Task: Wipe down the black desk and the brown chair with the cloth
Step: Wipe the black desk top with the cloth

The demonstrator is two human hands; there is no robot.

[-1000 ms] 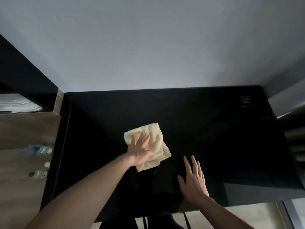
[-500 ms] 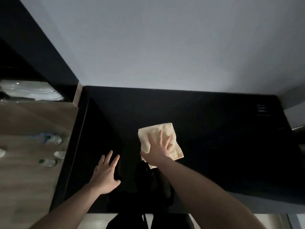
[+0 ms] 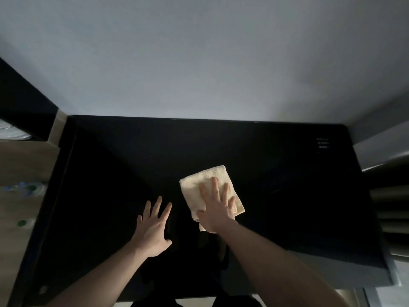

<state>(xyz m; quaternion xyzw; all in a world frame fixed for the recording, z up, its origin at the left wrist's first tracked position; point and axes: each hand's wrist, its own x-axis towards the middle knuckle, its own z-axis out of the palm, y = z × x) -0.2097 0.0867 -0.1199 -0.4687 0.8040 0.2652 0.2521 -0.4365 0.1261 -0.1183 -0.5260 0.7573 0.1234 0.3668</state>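
The black desk (image 3: 287, 207) fills the middle of the view, its top dark and glossy. A folded cream cloth (image 3: 205, 176) lies flat on it, slightly right of centre. My right hand (image 3: 218, 209) presses on the cloth with straight, spread fingers and covers its near half. To the left of the cloth, my left hand (image 3: 155, 227) rests flat on the bare desk top with fingers spread, holding nothing. The brown chair is not in view.
A pale wall (image 3: 199, 63) stands right behind the desk. A wooden surface on the left carries bottles (image 3: 28, 189), blurred. A small white label (image 3: 323, 144) sits at the desk's far right corner. Slatted grey furniture (image 3: 394, 207) borders the right edge.
One second ago my left hand pressed the cloth; my right hand then took it over. Since half a second ago the right hand and cloth slid right across the desk, the left hand following.
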